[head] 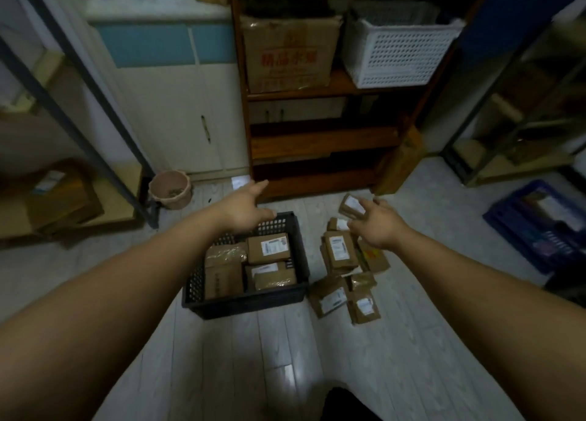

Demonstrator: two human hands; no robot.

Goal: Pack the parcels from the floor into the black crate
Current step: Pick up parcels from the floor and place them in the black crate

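left hand outstretched, fingers straight, empty | right hand outstretched, fingers gripping parcel

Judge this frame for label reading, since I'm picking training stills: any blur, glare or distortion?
Head view: dim, dark corners; wide-angle bowing at the edges; glare on the floor; right hand and nearest parcel blurred; labels in the black crate unreadable.

floor pale planks | black crate centre | loose parcels just right of it | pink pot back left
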